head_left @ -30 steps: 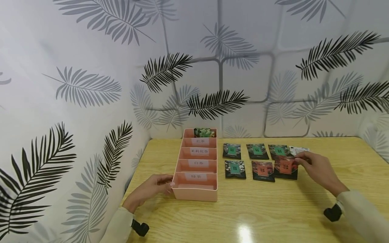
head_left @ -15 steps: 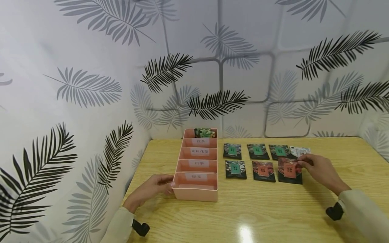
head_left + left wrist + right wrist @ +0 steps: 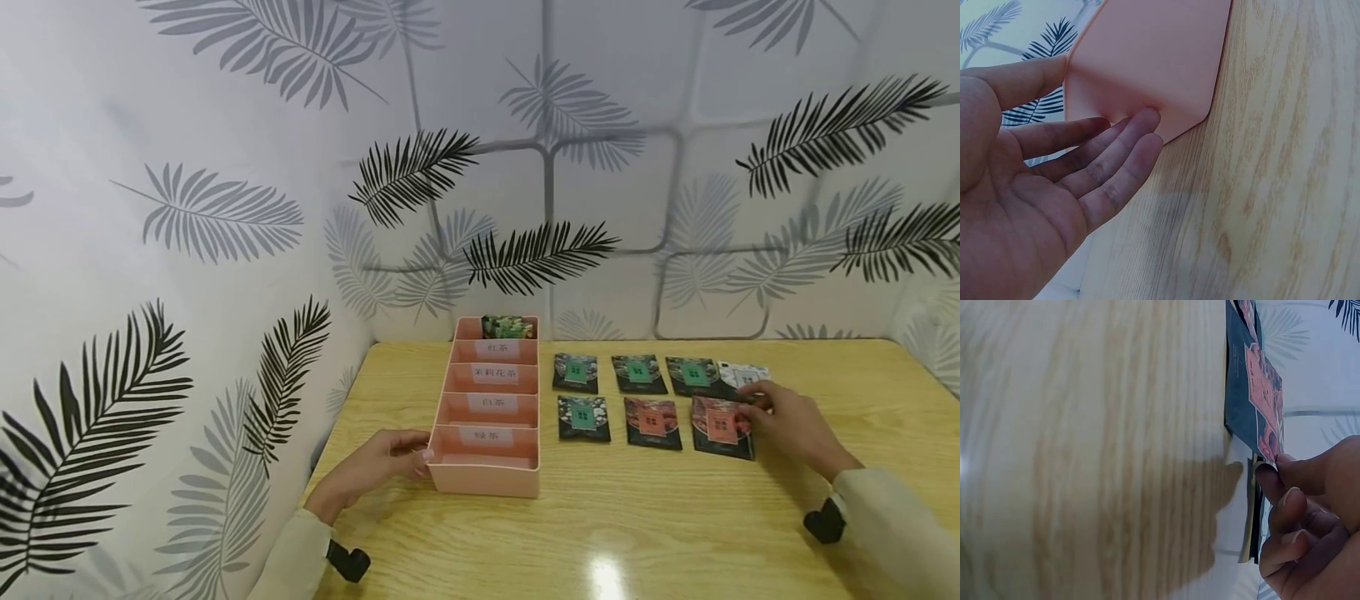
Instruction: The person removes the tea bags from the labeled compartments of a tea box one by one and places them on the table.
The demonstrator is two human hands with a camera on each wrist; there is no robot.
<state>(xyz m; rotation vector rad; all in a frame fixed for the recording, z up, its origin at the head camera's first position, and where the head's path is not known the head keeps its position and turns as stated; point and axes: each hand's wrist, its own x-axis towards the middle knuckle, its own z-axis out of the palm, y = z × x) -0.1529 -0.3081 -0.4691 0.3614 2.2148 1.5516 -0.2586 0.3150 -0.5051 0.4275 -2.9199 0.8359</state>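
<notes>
My right hand [image 3: 797, 429] pinches the right edge of a red-and-black tea sachet [image 3: 722, 427] between thumb and index finger. In the right wrist view this tea sachet [image 3: 1254, 394] is tilted, its held corner at the fingertips. At the left, my left hand [image 3: 372, 471] touches the near left corner of a pink divided box [image 3: 486, 481]. The left wrist view has the left hand [image 3: 1054, 169] with extended fingers against the pink wall [image 3: 1147, 56]. Labelled dividers split the box into compartments, and green sachets [image 3: 508, 327] sit in the farthest one.
Right of the box, sachets lie in two rows: a second red one [image 3: 652, 422], a white-flowered one [image 3: 583, 418], several green ones such as this green sachet [image 3: 639, 374], and a white sachet [image 3: 742, 375] partly behind the right hand. A leaf-patterned curtain [image 3: 600, 192] borders the wooden table [image 3: 637, 517].
The right hand has drawn the red sachet slightly right and toward me, away from the green sachet it overlapped. The left hand stays at the box corner.
</notes>
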